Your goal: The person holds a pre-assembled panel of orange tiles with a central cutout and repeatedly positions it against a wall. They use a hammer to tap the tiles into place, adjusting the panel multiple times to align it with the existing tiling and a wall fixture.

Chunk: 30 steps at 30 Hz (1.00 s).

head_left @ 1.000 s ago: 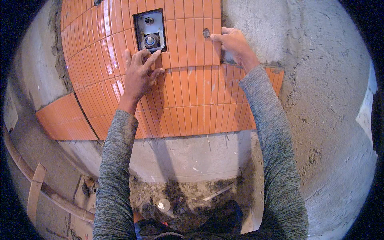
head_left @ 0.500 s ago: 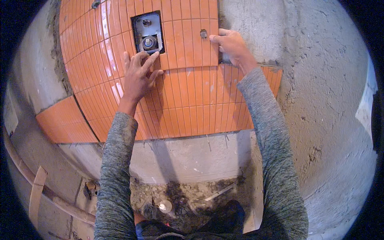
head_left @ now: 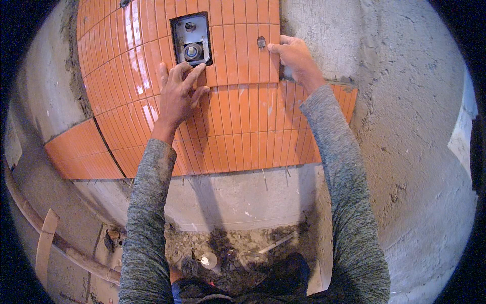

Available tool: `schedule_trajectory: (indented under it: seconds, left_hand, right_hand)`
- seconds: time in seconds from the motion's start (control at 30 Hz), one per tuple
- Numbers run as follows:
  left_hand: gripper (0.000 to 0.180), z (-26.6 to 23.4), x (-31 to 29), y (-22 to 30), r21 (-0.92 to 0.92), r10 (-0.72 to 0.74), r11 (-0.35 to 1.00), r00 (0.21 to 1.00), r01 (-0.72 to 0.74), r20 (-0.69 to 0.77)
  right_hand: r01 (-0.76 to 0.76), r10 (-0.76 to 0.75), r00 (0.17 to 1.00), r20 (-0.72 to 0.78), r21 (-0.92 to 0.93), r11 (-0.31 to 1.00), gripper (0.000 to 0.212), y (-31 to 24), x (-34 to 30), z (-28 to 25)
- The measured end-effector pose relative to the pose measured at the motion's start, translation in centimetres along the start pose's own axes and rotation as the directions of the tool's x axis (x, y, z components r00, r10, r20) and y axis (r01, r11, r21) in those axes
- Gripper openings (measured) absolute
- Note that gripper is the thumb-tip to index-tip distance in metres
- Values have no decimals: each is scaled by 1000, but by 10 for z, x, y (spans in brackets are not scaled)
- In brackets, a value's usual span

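An orange tile [head_left: 240, 58] with narrow vertical grooves stands on the wall, its lower edge meeting the row of orange tiles below. My right hand [head_left: 298, 60] pinches its right edge, thumb on the face beside a small cut hole [head_left: 261, 42]; the fingers behind the edge are partly hidden. My left hand [head_left: 178, 91] has its fingers spread over the tile face. Its fingertips rest at the bottom edge of a rectangular opening, where a recessed metal box [head_left: 199, 35] with a round valve fitting [head_left: 192, 51] shows.
Bare grey plaster [head_left: 405, 137] covers the wall at right. Under the tiles runs a bare strip of wall [head_left: 243, 197], with thin nail-like pins at the tile edge. Rubble [head_left: 228, 240] and a pale bottle-like thing [head_left: 208, 261] lie below. A long pipe [head_left: 76, 256] curves along the lower left.
The tile and opening appear slightly farther right and higher in the picture. Both hands keep the same contact with the tile.
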<state>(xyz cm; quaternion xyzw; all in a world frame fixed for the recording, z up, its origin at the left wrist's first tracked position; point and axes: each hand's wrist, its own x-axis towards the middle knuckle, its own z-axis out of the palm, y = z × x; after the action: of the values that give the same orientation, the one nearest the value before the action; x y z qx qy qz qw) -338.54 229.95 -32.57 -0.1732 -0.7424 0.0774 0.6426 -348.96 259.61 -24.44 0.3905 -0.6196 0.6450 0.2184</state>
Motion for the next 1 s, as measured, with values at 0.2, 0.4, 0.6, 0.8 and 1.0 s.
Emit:
schedule_trajectory:
  seconds: [0.2,0.4,0.6,0.8,1.0]
  left_hand:
    - [65,-3,4,0,25,45,999,999,-45,-1]
    - [67,-13,-6,21,98,132,987,991,-130,-15]
    - [63,-49,-34,66,66,116,991,993,-113,-36]
    - [57,-91,-91,151,38,127,991,991,-125,-39]
    - [66,-122,-207,210,-180,79,983,982,-48,172]
  right_hand:
    - [45,-42,998,-37,70,997,21,19,2,3]
    - [81,-54,996,-70,482,873,25,10,-34,14]
    - [137,-118,990,-75,363,922,28,-7,-95,0]
    - [14,-11,1000,-14,208,978,37,-50,-182,-21]
    - [-214,220,974,60,-86,973,43,-74,-296,6]
